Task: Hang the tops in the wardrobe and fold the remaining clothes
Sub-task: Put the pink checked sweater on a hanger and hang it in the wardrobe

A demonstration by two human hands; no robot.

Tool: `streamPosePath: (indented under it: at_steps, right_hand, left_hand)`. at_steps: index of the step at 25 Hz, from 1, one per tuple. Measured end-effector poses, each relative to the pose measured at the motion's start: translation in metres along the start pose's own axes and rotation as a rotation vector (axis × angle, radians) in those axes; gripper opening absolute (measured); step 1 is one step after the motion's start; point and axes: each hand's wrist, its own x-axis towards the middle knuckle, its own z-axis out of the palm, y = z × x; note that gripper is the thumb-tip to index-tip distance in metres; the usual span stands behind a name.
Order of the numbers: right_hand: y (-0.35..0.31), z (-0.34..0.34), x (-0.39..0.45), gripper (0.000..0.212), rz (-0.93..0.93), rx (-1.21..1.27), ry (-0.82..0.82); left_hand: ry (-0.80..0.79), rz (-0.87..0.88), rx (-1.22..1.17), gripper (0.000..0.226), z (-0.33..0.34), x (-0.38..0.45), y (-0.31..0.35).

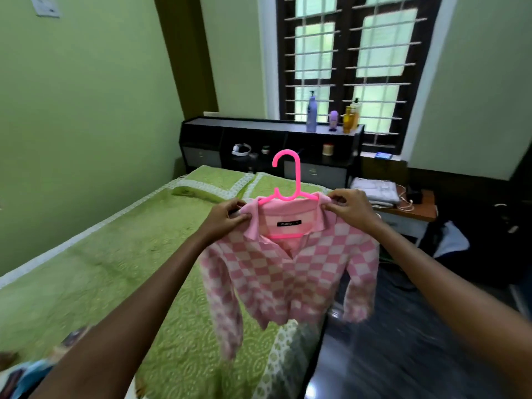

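Note:
A pink and white checked top (pixel 290 272) with a pink collar hangs on a bright pink plastic hanger (pixel 288 180), held up in the air over the bed's right edge. My left hand (pixel 227 217) pinches the top's left shoulder by the collar. My right hand (pixel 348 205) pinches the right shoulder. The hanger's hook points up and to the left, and its lower bar shows inside the neck opening. The sleeves dangle loose below. The wardrobe is out of view.
The bed with a green patterned cover (pixel 109 272) fills the left. More clothes (pixel 26 372) lie at the bottom left corner. A dark headboard shelf (pixel 267 139) carries bottles. A side table (pixel 414 208) with folded white cloth stands right, above the dark floor (pixel 417 341).

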Motion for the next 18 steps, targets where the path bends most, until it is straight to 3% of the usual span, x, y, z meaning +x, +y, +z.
streamPosePath:
  at_steps: [5, 12, 18]
  right_hand:
    - [0.094, -0.064, -0.008, 0.015, 0.203, -0.060, 0.132]
    - [0.198, -0.149, 0.003, 0.015, 0.419, -0.156, 0.295]
    - [0.268, -0.217, -0.020, 0.012, 0.599, -0.243, 0.482]
  left_hand:
    - [-0.110, 0.202, -0.037, 0.039, 0.097, 0.106, 0.035]
    - [-0.295, 0.381, -0.165, 0.030, 0.229, 0.259, 0.091]
    - [-0.463, 0.570, -0.303, 0.061, 0.344, 0.347, 0.170]
